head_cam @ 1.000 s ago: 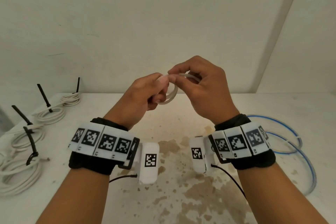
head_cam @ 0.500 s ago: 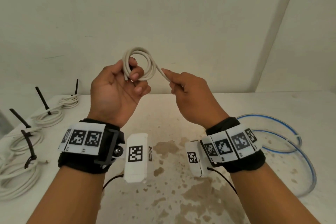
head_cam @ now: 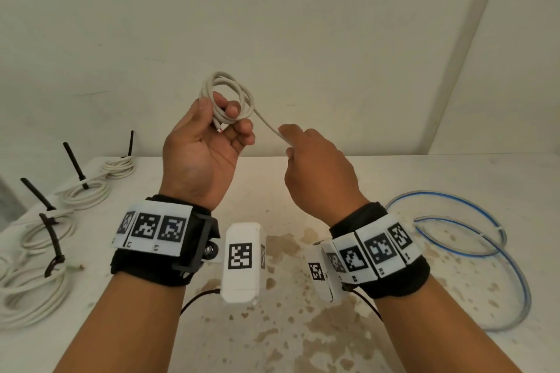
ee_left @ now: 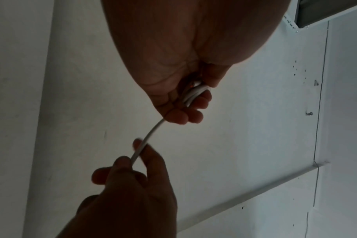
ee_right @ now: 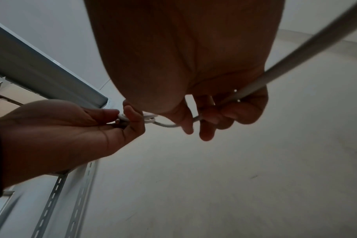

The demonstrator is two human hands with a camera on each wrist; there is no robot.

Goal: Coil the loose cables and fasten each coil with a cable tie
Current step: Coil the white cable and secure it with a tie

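Note:
My left hand (head_cam: 212, 133) is raised palm-up above the table and grips a small coil of white cable (head_cam: 230, 91) between thumb and fingers. The cable's cut end (head_cam: 218, 129) pokes out below the thumb. From the coil a straight run of the same cable (head_cam: 268, 123) slants down to my right hand (head_cam: 303, 145), which pinches it. In the left wrist view the coil (ee_left: 194, 93) sits in my curled fingers and the cable (ee_left: 147, 138) runs down to the right hand (ee_left: 137, 161). The right wrist view shows the cable (ee_right: 255, 83) passing through my right hand's curled fingers.
Several white coils fastened with black cable ties (head_cam: 51, 239) lie along the left edge of the stained white table (head_cam: 303, 327). A loose blue-and-white cable loop (head_cam: 472, 251) lies at the right. A white wall stands just behind the table.
My hands have parted: the left turned palm-up with the coil and rose, the right slid down along the cable. The coil now shows more turns.

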